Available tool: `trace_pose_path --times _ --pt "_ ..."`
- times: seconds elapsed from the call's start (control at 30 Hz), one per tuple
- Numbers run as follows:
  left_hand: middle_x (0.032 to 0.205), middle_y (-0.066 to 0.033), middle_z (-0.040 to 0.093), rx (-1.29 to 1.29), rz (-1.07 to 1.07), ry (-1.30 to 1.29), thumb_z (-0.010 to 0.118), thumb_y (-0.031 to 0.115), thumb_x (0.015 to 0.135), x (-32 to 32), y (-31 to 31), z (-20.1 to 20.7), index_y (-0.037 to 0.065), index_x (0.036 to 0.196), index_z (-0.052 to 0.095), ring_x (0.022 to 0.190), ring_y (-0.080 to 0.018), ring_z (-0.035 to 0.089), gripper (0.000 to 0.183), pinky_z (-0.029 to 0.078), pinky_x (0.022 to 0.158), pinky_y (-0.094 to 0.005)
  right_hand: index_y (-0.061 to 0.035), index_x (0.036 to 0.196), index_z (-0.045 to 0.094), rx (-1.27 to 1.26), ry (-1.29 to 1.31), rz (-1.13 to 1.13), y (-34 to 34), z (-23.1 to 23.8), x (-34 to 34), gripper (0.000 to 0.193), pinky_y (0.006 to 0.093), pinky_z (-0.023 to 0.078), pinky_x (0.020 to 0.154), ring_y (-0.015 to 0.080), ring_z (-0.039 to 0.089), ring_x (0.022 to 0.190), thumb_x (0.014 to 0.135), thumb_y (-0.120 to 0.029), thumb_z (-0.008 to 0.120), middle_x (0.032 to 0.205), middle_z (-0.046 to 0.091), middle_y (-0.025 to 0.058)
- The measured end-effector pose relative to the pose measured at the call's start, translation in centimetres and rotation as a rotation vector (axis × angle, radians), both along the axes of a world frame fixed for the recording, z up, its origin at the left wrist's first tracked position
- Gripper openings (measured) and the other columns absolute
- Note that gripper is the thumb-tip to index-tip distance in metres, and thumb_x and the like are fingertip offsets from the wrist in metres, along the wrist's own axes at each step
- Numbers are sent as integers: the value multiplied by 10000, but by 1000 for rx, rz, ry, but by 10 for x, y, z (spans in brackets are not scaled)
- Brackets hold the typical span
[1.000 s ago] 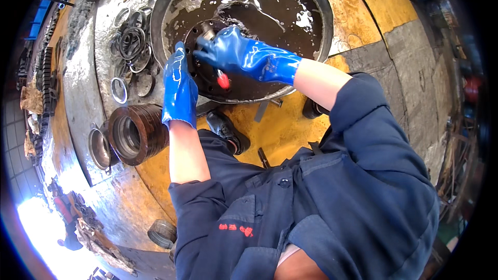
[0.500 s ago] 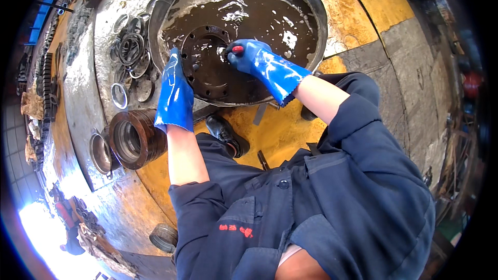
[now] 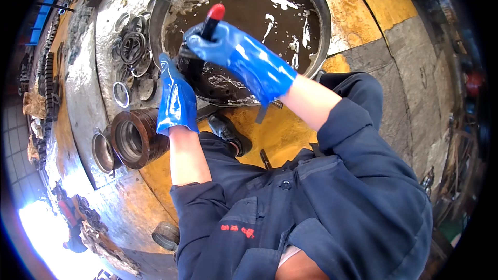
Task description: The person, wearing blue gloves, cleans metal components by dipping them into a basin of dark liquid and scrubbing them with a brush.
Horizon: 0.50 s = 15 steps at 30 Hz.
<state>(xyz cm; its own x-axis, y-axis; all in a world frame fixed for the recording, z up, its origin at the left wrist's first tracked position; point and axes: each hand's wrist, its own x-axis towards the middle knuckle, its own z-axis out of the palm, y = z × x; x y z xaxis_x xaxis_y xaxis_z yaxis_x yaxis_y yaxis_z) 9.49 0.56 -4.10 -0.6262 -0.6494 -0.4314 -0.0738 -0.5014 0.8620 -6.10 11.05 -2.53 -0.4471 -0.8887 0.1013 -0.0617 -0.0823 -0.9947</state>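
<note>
A round basin (image 3: 323, 26) of dark, murky liquid with foam patches stands in front of me. My right hand (image 3: 233, 54), in a blue rubber glove, is closed around a brush (image 3: 213, 21) over the left part of the basin. Its black handle with a red end points up; the working end is mostly hidden under the glove. My left hand (image 3: 176, 96), gloved alike, is at the basin's left inner edge, gripping a dark flanged metal ring (image 3: 211, 92) with bolt holes. The right glove covers much of that ring, and my left fingertips are partly hidden.
Left of the basin lie several loose metal rings (image 3: 132, 47). Thick brown rings (image 3: 136, 137) stand near my left forearm, beside a thinner ring (image 3: 102, 152). Another ring (image 3: 166, 235) lies lower down. My shoe (image 3: 228, 130) rests on the yellow floor plate (image 3: 282, 129).
My right hand has moved left and up toward the left hand, and the brush handle now stands upright. The flanged ring appears tilted and more covered. My left hand has barely moved.
</note>
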Motion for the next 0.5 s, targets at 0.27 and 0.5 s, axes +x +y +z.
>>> trace_pose_path --times 0.27,0.5 --pt "1490 -158 589 -71 -108 -65 393 623 1116 15 21 17 -35 1506 522 1315 -294 585 776 449 1128 -400 -31 837 750 340 -226 -511 1 -65 -80 372 367 550 689 198 695 678 969 -363 645 745 739 103" --pt "1588 -136 510 -92 -141 -73 371 568 1144 12 27 29 -36 1579 432 1409 -267 511 747 368 1190 -354 -13 901 779 554 -112 -652 54 -58 -49 432 373 557 736 218 742 778 937 -427 661 815 771 123"
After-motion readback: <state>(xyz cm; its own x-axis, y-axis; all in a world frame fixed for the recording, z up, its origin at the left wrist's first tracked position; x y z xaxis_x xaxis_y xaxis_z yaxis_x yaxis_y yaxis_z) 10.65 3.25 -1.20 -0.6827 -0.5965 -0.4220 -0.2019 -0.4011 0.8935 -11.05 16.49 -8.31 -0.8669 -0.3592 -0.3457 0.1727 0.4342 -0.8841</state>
